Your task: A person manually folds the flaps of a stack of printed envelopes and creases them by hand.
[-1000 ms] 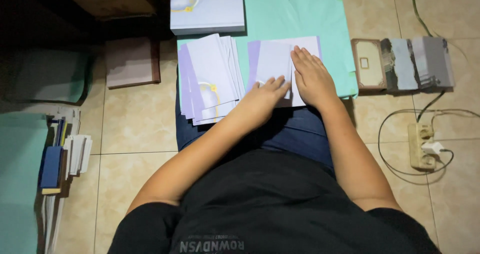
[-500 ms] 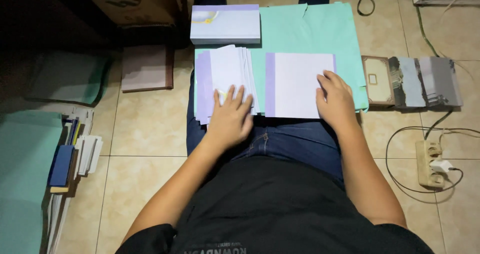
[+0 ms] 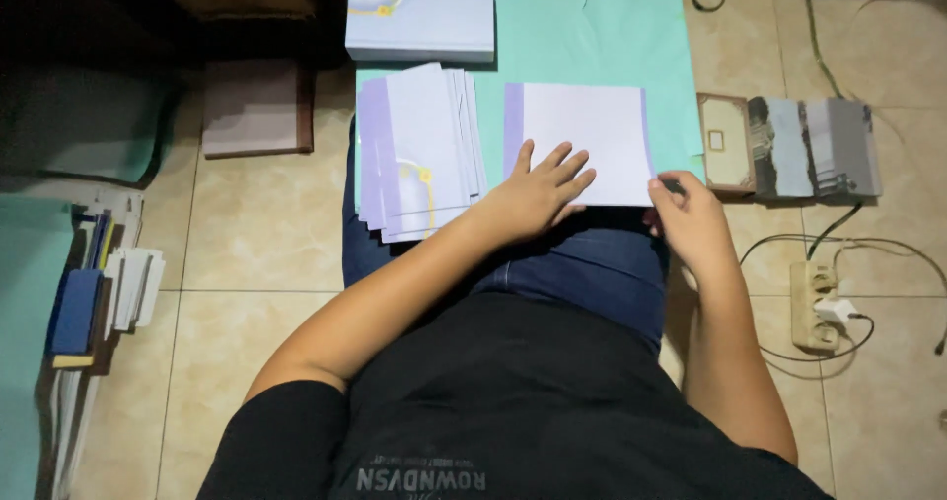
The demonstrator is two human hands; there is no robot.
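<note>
L hand [image 3: 533, 196] flat on the white sheet [image 3: 584, 143], fingers [image 3: 564, 170] spread open, pressing its near-left part. R hand [image 3: 692, 220] at the sheet's near-right corner, fingers curled closed on that edge w/ a small dark thing at the tips; can't tell what it is. Sheet has lilac side strips and lies on a teal paper [image 3: 592, 36] over my lap, just right of the fanned stack of lilac envelopes [image 3: 419, 150]. Closed lilac box [image 3: 419, 17] sits beyond the stack.

Doing this well, I'd judge: keep L palm weight down so the sheet doesn't skate on the teal layer, work the R corner w/ fingertips only, edges square, no drag into the stack. Power strip [image 3: 815, 305] on floor to the right, well apart.
</note>
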